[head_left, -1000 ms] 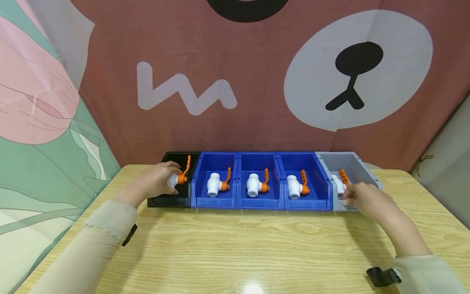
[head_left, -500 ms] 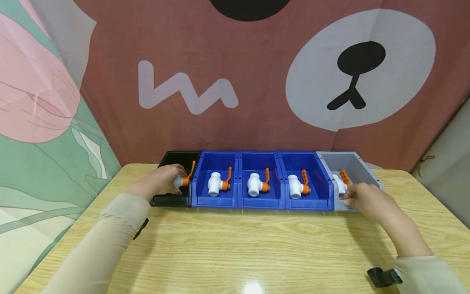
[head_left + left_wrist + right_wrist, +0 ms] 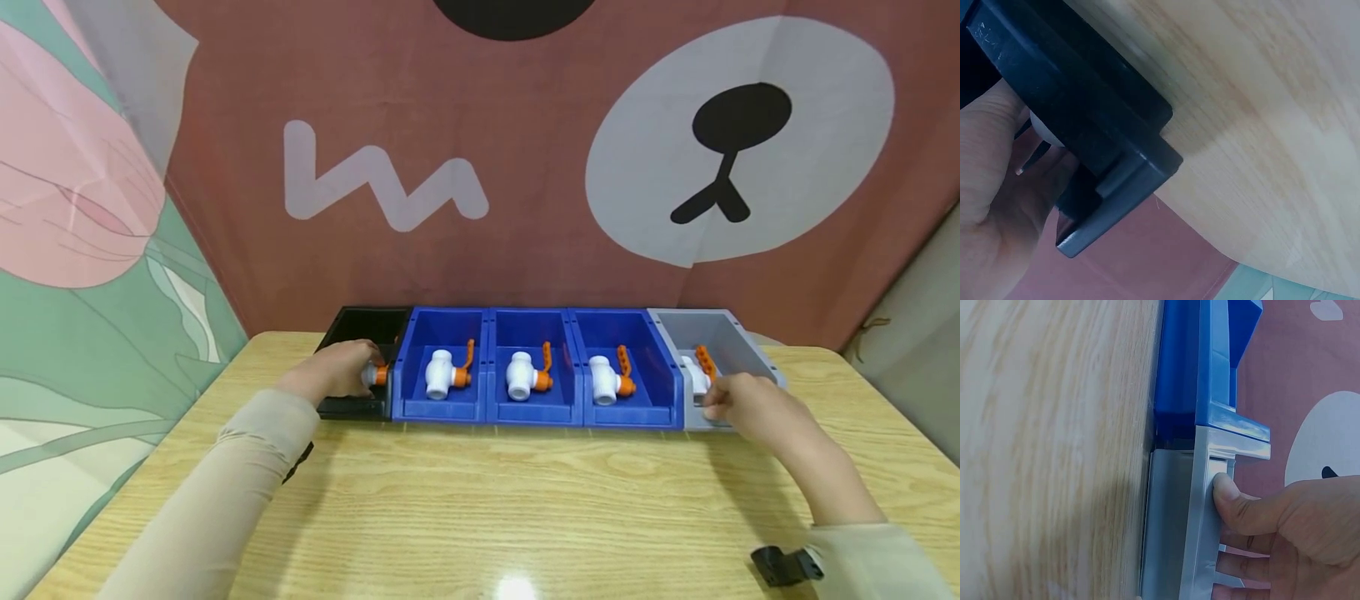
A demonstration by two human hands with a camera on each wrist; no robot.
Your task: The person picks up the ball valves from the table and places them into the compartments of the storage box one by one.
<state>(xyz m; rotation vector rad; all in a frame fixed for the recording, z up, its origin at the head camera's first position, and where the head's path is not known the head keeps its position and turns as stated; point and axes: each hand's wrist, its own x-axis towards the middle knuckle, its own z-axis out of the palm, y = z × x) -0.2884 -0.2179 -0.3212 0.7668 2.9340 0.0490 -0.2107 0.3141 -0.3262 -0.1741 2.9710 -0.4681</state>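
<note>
My left hand [image 3: 341, 369] grips a white ball valve [image 3: 381, 375] with an orange handle, low inside the black bin [image 3: 352, 408]. Fingers cover most of the valve; in the left wrist view a bit of its white body [image 3: 1046, 130] shows behind the bin wall. At the other end of the row, my right hand [image 3: 757, 408] holds the front rim of the grey bin [image 3: 738, 342]. Its thumb [image 3: 1227, 487] lies at the rim, the fingers reaching inside. Just behind that hand, another white ball valve [image 3: 705, 362] lies in the grey bin.
Between the end bins stand a left blue bin [image 3: 438, 410], a middle blue bin [image 3: 532, 412] and a right blue bin [image 3: 630, 417], each with one ball valve. The row sits on a wooden table [image 3: 480, 492], close before a printed cloth [image 3: 525, 250].
My left hand has moved down and slightly right, lowering the ball valve deeper into the black bin, so its orange lever is mostly hidden. The right hand has stayed in place.
</note>
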